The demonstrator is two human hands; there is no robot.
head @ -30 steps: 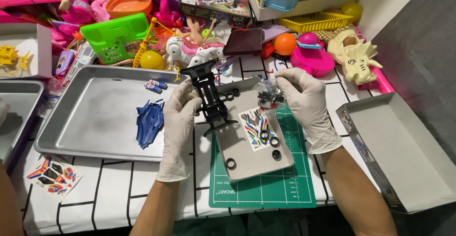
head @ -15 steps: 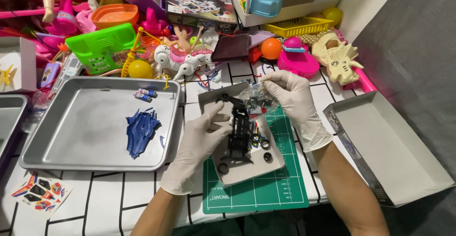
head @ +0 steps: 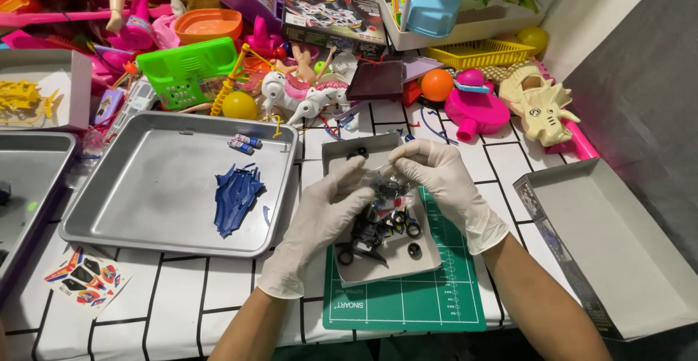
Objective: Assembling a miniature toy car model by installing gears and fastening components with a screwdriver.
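Note:
Both my hands wear white gloves and meet over a grey cardboard tray [head: 422, 263] that lies on a green cutting mat [head: 436, 303]. My left hand [head: 320, 219] and my right hand [head: 436, 179] together pinch a small clear plastic bag of parts [head: 387, 184]. Under the bag, a black toy-car chassis [head: 367, 236] rests in the tray with small black rings [head: 414, 250] beside it. How much each hand grips the bag is partly hidden by the fingers.
A metal baking tray [head: 145, 186] at left holds a blue car body shell [head: 236, 197] and two small batteries [head: 243, 143]. A sticker sheet [head: 83, 279] lies at the near left. An open grey box lid [head: 618, 245] sits right. Heaped toys fill the back.
The black chassis, held up in my left hand before, now lies in the grey tray. Both hands have come together on the small clear bag above it.

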